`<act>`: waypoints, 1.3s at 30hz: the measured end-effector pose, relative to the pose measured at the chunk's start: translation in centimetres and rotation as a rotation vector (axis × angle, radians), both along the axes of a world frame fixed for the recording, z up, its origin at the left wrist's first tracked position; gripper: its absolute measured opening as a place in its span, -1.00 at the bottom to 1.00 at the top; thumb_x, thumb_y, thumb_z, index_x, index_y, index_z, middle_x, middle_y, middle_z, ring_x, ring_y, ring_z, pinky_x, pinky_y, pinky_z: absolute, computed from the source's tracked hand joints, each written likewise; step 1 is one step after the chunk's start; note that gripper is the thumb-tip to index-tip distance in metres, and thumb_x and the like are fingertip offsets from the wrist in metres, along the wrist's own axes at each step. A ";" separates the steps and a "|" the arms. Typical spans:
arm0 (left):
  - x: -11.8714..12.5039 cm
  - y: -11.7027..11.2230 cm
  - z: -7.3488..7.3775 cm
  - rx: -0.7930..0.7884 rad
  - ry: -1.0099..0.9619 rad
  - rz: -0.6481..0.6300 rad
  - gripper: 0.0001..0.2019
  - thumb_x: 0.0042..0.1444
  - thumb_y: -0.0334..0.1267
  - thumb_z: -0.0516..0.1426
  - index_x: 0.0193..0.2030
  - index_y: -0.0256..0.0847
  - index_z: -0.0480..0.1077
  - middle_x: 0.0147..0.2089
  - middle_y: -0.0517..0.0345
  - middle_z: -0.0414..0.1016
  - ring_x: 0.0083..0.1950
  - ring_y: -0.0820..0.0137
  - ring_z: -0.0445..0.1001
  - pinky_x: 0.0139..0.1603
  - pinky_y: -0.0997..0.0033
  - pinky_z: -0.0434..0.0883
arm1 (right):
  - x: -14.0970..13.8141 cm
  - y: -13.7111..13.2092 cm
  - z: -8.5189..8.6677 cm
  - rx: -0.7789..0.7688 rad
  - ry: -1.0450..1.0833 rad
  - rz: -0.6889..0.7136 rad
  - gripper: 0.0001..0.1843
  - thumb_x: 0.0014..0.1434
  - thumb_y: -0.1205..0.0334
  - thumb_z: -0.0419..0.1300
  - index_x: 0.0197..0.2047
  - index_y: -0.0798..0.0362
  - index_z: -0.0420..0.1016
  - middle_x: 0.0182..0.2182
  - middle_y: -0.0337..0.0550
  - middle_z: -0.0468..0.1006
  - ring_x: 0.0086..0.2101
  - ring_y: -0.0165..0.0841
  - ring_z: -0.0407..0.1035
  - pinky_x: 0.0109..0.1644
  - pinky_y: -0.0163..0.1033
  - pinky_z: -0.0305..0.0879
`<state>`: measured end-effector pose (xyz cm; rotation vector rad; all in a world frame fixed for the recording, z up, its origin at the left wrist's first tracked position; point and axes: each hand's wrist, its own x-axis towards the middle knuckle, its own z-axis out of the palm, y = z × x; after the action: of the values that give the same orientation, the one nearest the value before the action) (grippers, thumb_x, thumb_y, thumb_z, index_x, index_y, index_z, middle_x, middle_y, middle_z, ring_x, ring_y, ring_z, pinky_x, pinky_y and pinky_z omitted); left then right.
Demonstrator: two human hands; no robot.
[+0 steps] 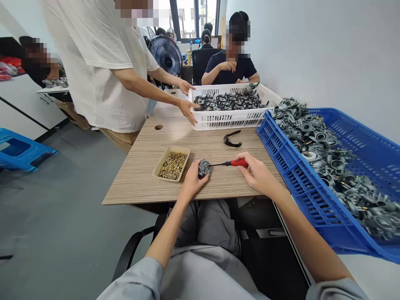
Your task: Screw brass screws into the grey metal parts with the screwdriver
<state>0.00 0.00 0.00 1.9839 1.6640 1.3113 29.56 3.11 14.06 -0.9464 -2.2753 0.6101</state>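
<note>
The left grip (190, 183) is clamped on a round die-cast metal part (204, 168) over the tabletop (137, 187); the right grip (256, 175) pinches a red-handled screwdriver (239, 163), its shaft reaching the part; a tray of brass screws (173, 166) sits just left.

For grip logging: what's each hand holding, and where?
The left hand grips a round grey metal casting by its rim; the right hand pinches a red-handled screwdriver by its handle.
</note>
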 end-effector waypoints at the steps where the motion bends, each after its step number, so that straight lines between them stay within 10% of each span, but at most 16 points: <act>1: 0.0 0.0 0.0 -0.005 0.000 0.000 -0.29 0.27 -0.24 0.35 0.52 -0.12 0.28 0.42 -0.19 0.52 0.47 -0.01 0.52 0.56 -0.07 0.45 | 0.0 0.0 0.0 0.000 -0.001 -0.001 -0.76 0.52 0.25 0.14 0.20 -0.14 0.40 0.05 -0.03 0.72 -0.05 -0.09 0.63 -0.02 -0.06 0.44; 39: 0.1 -0.1 0.2 -0.037 0.016 -0.010 -0.33 0.29 -0.33 0.35 0.48 -0.10 0.28 0.40 -0.16 0.47 0.46 0.03 0.51 0.51 0.00 0.48 | -0.2 0.1 0.0 0.025 -0.034 0.001 -0.78 0.51 0.29 0.15 0.16 -0.11 0.43 0.03 -0.07 0.73 -0.11 -0.15 0.64 -0.06 -0.11 0.45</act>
<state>0.08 -0.12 0.24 1.9844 1.6713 1.2545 29.31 3.16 14.10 -0.9507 -2.3083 0.5689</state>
